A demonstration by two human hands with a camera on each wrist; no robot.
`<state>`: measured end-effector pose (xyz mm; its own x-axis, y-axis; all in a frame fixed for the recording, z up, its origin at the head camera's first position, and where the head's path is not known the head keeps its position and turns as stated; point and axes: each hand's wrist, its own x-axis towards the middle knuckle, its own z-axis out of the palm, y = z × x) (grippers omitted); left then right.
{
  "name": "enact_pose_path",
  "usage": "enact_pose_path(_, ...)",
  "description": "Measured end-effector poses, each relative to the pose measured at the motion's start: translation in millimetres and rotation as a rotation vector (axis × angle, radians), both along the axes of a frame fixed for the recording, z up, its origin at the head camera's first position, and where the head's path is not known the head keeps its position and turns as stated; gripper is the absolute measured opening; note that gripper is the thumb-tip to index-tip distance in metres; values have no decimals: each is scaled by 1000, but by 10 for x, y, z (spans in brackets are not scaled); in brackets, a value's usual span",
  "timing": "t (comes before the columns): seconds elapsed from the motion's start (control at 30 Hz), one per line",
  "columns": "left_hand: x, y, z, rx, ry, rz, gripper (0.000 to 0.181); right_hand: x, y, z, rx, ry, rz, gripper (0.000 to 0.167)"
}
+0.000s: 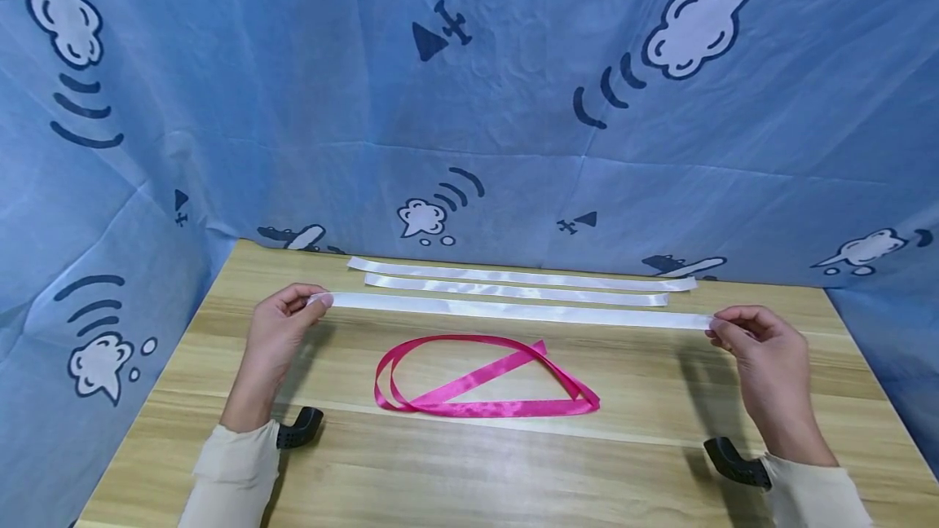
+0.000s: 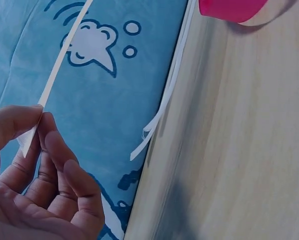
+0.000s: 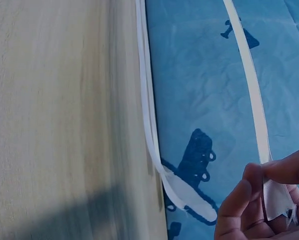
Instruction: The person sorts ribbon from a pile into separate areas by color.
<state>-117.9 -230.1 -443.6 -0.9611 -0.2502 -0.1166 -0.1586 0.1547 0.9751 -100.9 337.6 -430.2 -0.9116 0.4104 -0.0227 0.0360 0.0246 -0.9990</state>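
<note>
A white satin ribbon [image 1: 513,310] is stretched nearly straight between both hands, held above the table. My left hand [image 1: 282,324] pinches its left end between thumb and forefinger; the left wrist view shows a short tail of the ribbon [image 2: 59,65] past the fingertips. At the other end, my right hand [image 1: 766,365] pinches the ribbon too, and a frayed end [image 3: 277,202] pokes out below the thumb in the right wrist view. Nearer the person, a loosely looped pink ribbon [image 1: 506,408] lies on the table.
Two more white ribbons, a far one [image 1: 513,274] and a nearer one [image 1: 513,292], lie side by side along the back of the wooden table [image 1: 469,471]. A blue printed cloth [image 1: 513,104] hangs behind the table and along its left side.
</note>
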Motion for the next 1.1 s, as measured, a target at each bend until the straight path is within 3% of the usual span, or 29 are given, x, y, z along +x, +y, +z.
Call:
enact_pose_path(0.17, -37, 18, -21, -46, -25, 1, 21, -78, 4, -29, 60, -32, 2, 13)
enact_pose_path(0.5, -150, 28, -99, -128, -75, 9, 24, -241, -24, -92, 201, -159, 11, 19)
enact_pose_path(0.73, -285, 47, -142, -164, -86, -5, 26, -343, -18, -150, 194, -188, 43, 14)
enact_pose_path(0.9, -358, 79, -163, -180, -98, -16, 25, -405, -5, -227, 327, -243, 54, 9)
enact_pose_path(1.1, -437, 111, -200, -220, -105, -37, 25, -477, 8, -279, 404, -294, 69, 7)
